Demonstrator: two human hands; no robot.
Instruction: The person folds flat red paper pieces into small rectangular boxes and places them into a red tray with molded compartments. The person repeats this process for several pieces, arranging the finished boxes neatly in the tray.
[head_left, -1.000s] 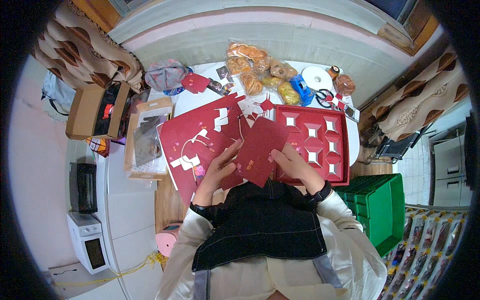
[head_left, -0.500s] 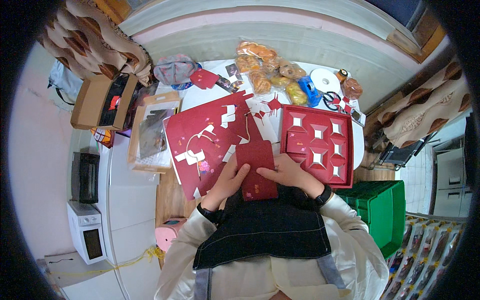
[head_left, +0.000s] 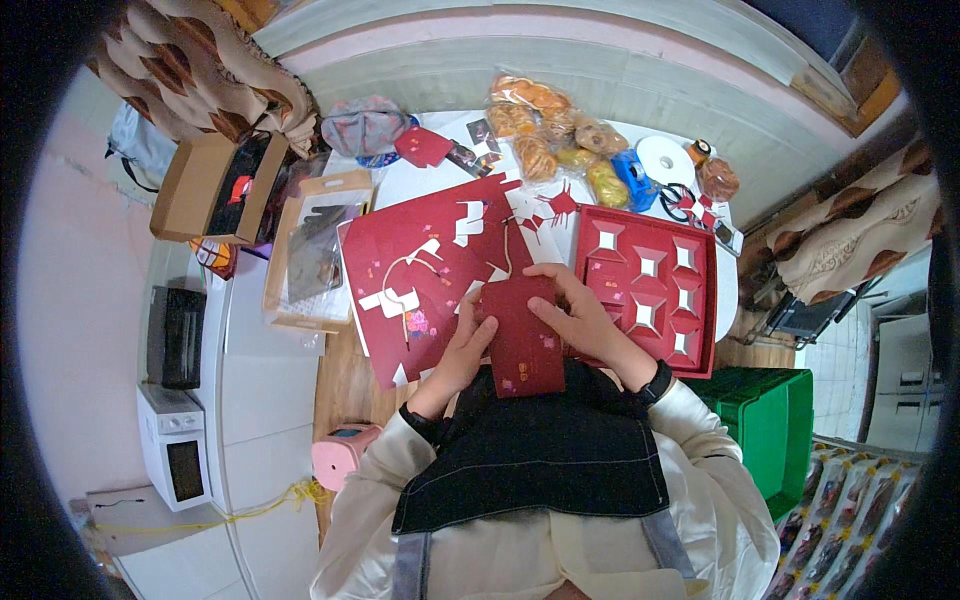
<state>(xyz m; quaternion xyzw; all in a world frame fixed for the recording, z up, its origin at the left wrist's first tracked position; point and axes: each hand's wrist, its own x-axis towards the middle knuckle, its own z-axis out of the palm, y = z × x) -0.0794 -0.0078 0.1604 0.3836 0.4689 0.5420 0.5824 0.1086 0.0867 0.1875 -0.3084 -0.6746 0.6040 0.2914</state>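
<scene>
A dark red rectangular cardboard piece (head_left: 520, 340) is held upright in front of my apron, between both hands. My left hand (head_left: 462, 352) grips its left edge, with the thumb on the near face and the fingers mostly hidden behind. At the upper right edge, my right hand (head_left: 587, 322) has its thumb on the face and its index finger over the top corner. Just beyond lies a large red printed cardboard sheet (head_left: 385, 250) with white cutouts and a beige cord handle (head_left: 393, 274). To the right is a red box (head_left: 709, 310) whose insert has several square openings.
Bagged breads (head_left: 535, 97) sit at the back of the white table, beside a white disc-shaped roll (head_left: 662, 160) and black-handled scissors (head_left: 674, 204). On the left are a cardboard tray (head_left: 284, 270) and an open brown box (head_left: 186, 198). A green crate (head_left: 765, 425) stands low right.
My right hand has slid up the cardboard piece's right side, from about mid-height to its top corner. The left hand keeps its hold. The whole view has shifted slightly.
</scene>
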